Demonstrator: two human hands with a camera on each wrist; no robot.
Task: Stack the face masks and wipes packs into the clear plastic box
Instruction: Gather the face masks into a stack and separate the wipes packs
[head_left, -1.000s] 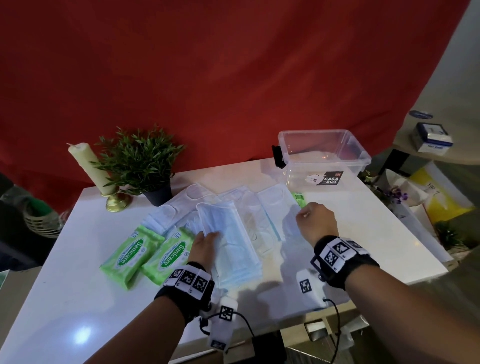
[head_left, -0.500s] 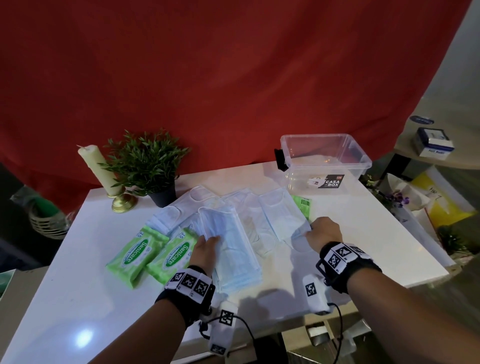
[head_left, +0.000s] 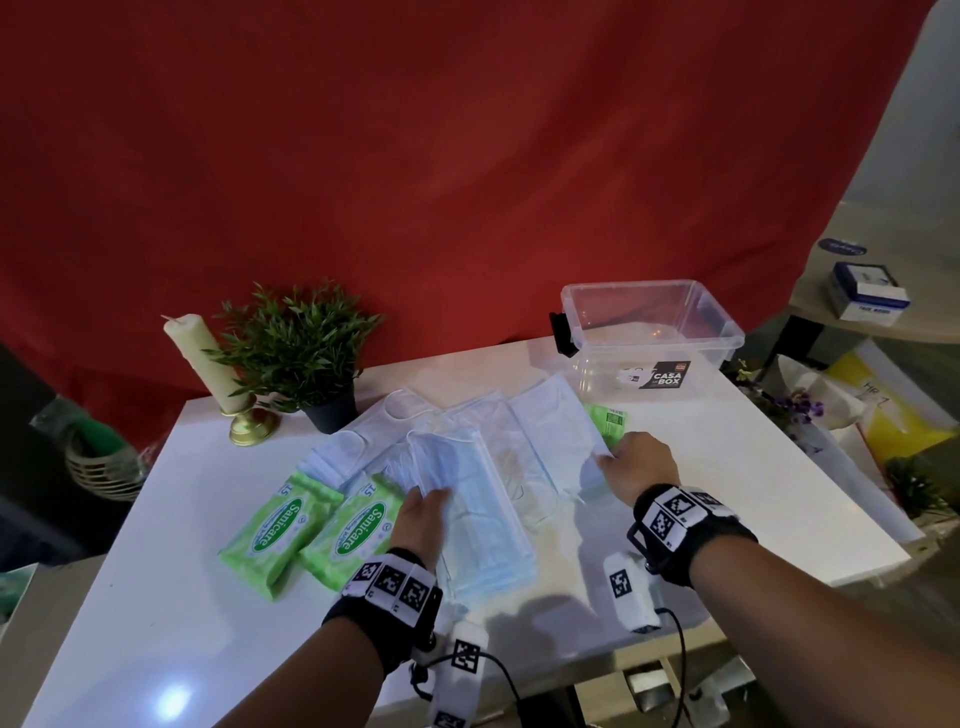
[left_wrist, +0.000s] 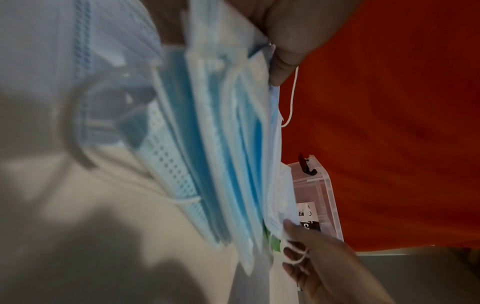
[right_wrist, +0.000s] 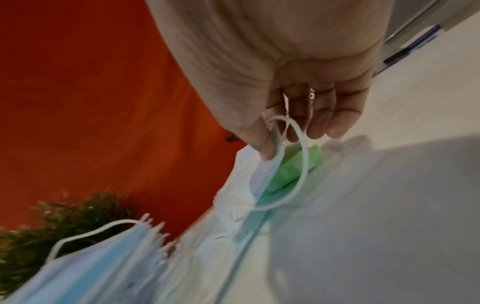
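On the white table (head_left: 727, 493) a loose spread of pale blue face masks (head_left: 519, 447) lies fanned out between two green Sanicare wipes packs (head_left: 283, 525) on the left and the clear plastic box (head_left: 652, 332) at the far right corner. The box sits upright, open-topped, with a black "CASA BOX" label on its near wall. A third green wipes pack (head_left: 608, 422) pokes out from under the right edge of the masks, just in front of the box.

The left hand (head_left: 423, 519) grips the left edge of a thick stack of masks (head_left: 478, 519): the left wrist view shows the thumb lying on top of the stack's edge, the other fingers hidden beneath. The two Sanicare packs lie side by side, just left of this hand, the nearer one touching the mask stack's edge.

The right hand (head_left: 636, 462) pinches the edge of a single white mask (right_wrist: 259, 174) between thumb and fingers, its ear loop (right_wrist: 298, 154) curling down past the fingertips, directly over the half-hidden green pack.

At the table's far left stand a cream candle (head_left: 200, 358) on a brass holder and a small potted plant (head_left: 301, 353). A red cloth backdrop (head_left: 467, 156) hangs behind.
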